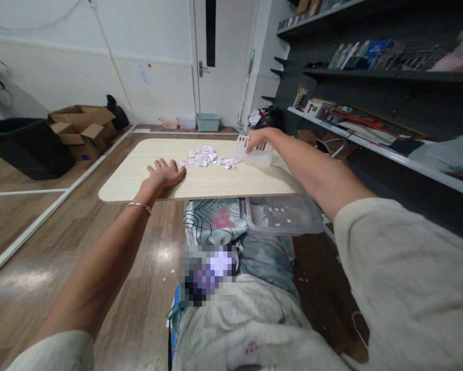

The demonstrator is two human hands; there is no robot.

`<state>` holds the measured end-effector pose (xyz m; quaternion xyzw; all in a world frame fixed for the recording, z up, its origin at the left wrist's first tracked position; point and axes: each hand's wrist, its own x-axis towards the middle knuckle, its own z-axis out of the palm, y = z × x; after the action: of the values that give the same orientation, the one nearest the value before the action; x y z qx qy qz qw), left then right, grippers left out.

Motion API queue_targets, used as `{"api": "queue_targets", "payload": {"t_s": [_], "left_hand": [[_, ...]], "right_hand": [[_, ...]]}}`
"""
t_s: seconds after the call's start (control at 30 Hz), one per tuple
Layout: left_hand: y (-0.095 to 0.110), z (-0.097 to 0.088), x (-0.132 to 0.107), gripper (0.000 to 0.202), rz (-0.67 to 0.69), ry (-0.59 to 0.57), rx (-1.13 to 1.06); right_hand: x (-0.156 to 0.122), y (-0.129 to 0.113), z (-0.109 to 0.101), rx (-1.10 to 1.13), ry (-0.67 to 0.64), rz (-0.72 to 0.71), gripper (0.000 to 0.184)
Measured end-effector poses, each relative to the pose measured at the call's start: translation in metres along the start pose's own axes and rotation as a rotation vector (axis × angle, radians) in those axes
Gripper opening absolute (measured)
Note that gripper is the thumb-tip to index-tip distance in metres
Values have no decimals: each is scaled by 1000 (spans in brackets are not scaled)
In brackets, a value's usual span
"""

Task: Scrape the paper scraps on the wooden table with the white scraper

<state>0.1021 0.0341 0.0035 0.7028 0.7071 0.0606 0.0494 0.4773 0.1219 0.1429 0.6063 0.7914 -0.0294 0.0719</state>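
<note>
The right hand [259, 137] grips the slotted side of a white basket [254, 157] at the table's two o'clock. At nine o'clock the left hand [162, 173] lies open, fingers spread, pressed on the tabletop [219, 185]. Paper scraps [205, 155] spread around twelve o'clock, between the left thumb and the basket. Below the table's edge, at four o'clock, a clear bin [312, 217] holds more white pieces.
</note>
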Motion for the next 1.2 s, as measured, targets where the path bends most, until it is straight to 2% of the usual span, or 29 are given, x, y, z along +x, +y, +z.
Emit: {"api": "queue_targets", "payload": {"t_s": [0.1,0.4,0.63,0.9,1.2], "left_hand": [[0,0,-1,93,16,4,-3],[3,-3,-11,92,27,11,14],[1,1,-10,87,47,52,-18],[2,-1,-12,92,44,31,-11],[-1,1,-12,84,53,68,-32]], "right_hand": [[-10,-7,0,-40,-62,64,74],[-34,-19,-1,-59,-35,49,72],[-43,-21,-1,-46,-6,58,81],[-45,-18,3,-13,-49,79,72],[-49,-20,6,-5,-70,93,67]]}}
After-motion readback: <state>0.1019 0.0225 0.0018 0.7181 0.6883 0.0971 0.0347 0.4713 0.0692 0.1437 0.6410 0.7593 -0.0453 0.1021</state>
